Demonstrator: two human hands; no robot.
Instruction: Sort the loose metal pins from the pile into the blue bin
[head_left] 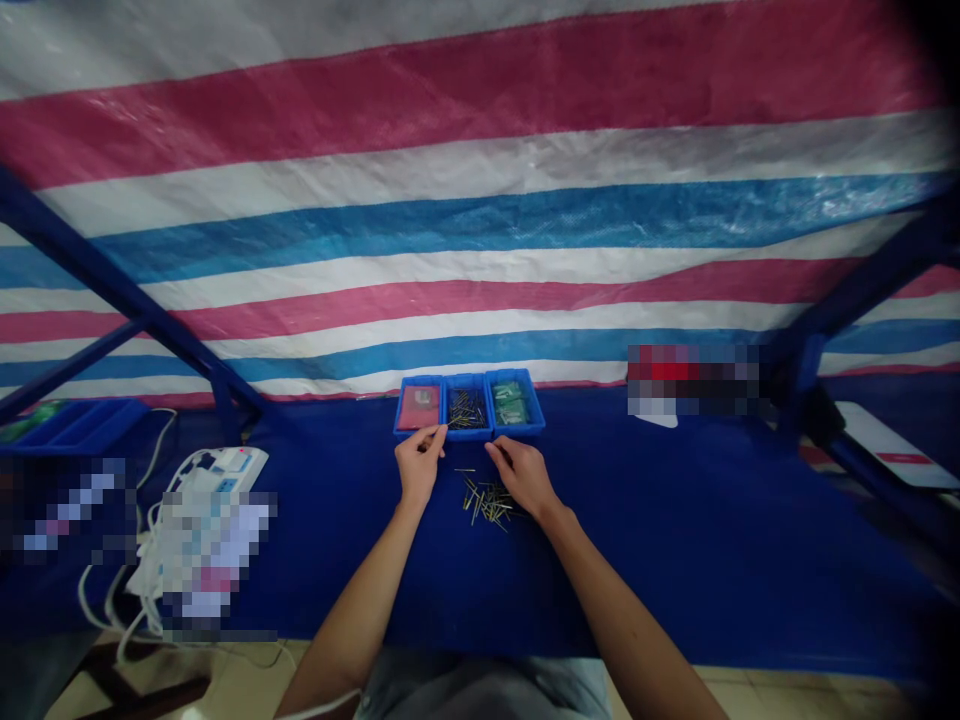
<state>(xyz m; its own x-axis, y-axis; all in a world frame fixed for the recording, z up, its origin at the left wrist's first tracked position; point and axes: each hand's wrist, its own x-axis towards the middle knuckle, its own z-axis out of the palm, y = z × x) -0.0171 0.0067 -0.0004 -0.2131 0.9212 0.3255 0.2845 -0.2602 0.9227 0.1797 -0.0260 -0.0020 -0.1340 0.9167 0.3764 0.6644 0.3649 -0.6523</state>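
My left hand is closed in a pinch at the front edge of the blue bins, and a thin metal piece seems to show at its fingertips. The middle bin holds many thin, dark and brass-coloured metal pieces. To the right, my right hand has its thumb and fingers drawn together; whatever they hold, if anything, is too small to make out. Beside and below that hand lies a loose pile of thin brass-coloured metal pieces. One single piece lies apart, between my hands.
A left bin contains something pink-red; a right bin has small plastic bags on green. White power strip and cables lie at left, near a blue tray. Blue frame posts flank the blue table; a striped sheet hangs behind.
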